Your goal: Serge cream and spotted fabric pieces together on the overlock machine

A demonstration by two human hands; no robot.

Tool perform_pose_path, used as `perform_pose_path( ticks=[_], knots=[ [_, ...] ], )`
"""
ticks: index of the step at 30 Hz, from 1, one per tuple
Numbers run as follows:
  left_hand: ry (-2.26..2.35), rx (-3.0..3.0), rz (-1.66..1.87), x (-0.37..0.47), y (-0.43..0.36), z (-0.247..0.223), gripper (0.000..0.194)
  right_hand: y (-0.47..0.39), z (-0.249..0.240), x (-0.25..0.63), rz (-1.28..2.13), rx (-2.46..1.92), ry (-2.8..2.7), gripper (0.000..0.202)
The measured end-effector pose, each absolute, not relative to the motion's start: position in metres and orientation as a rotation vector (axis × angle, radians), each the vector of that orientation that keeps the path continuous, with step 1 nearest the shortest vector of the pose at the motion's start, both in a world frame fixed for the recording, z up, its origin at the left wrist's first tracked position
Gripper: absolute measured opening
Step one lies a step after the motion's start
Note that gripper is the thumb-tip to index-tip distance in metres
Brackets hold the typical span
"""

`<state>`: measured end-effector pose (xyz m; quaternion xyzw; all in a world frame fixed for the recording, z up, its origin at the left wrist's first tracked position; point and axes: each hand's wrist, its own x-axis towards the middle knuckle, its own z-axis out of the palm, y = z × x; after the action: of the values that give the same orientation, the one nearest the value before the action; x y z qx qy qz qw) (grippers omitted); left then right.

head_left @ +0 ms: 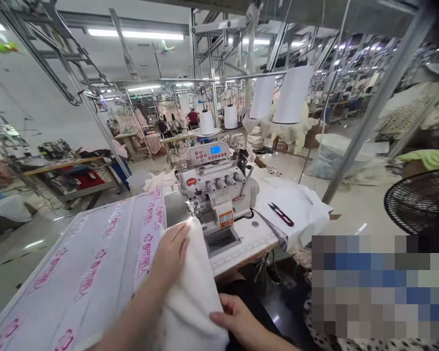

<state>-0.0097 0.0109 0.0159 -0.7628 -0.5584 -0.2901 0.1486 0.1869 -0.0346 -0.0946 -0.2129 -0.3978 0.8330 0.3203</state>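
Observation:
A white piece of fabric (195, 282) runs from the front of the overlock sewing machine (219, 183) down toward me. My left hand (171, 251) grips its upper left part just before the needle area, fingers together on top and the thumb hidden. Lower down, my right hand (237, 317) pinches the right edge of the cloth between thumb and fingers. Whether the fabric's far end lies beneath the presser foot, I cannot tell. Red-handled thread snips (281, 214) lie to the right of the machine on white material.
Left of the machine stretches a tabletop (106, 253) under plastic film with pink print. White thread cones (294, 95) stand behind on a rack. A metal post (373, 107) and a black fan (420, 200) are at right. Spotted fabric hangs low right, near a blurred-out patch.

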Motion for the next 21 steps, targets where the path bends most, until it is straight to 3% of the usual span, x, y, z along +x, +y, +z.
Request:
perform_pose_path(
  ticks=[5,15,19,21],
  knots=[
    [-1.600,-2.194,-0.587,-0.002,0.007,0.015,0.040,-0.038,-0.110,0.190,2.211,-0.614,-1.021,0.039],
    [-1.713,-2.145,-0.502,0.008,0.030,0.025,0.039,-0.017,-0.098,0.189,2.083,-0.605,-1.155,0.034],
    [-1.729,-2.216,-0.586,0.007,0.027,0.030,0.039,-0.027,-0.110,0.184,2.201,-0.485,-1.213,0.040],
    [-1.720,-2.267,-0.816,0.001,0.020,0.030,0.036,-0.040,-0.122,0.185,2.264,-0.540,-1.347,0.045]
  ],
)
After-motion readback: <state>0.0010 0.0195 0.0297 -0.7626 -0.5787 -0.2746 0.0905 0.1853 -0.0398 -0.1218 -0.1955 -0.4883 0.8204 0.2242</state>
